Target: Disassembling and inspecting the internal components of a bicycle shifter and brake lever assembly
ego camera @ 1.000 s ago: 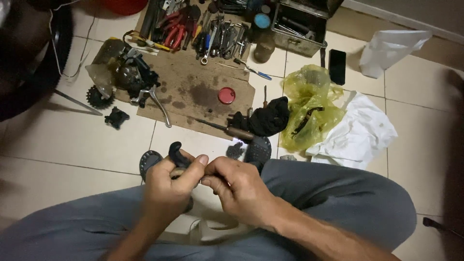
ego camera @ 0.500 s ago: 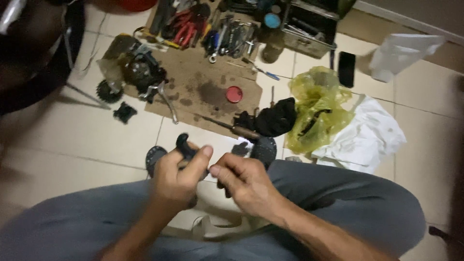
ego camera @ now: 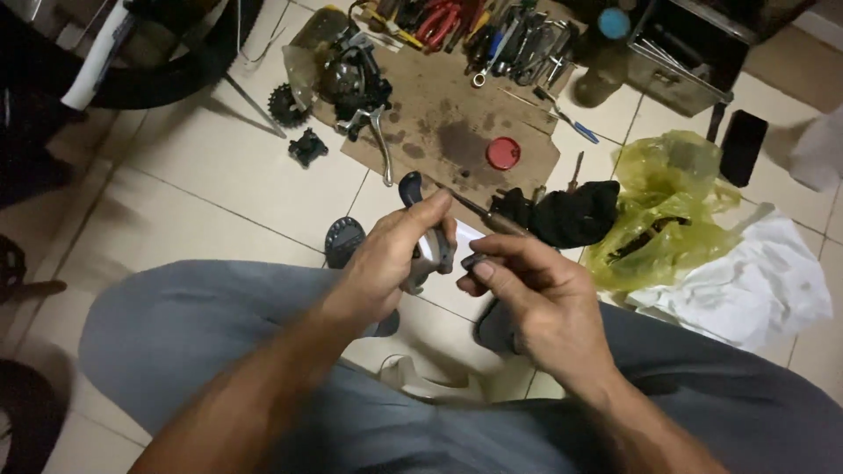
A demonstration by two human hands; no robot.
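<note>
A: Left hand, what did we log?

B: Grip closed around a small grey bike lever part, centre of frame, black lever tip sticking up above the fingers.

A: Right hand?

B: Fingers pinched narrow on something small and dark just beside that part. Too small, we couldn't tell what.

A: Surroundings?

B: Upper centre we saw stained cardboard on the tiled floor with a red cap; yellow plastic bag at right; black sprocket upper left.
</note>
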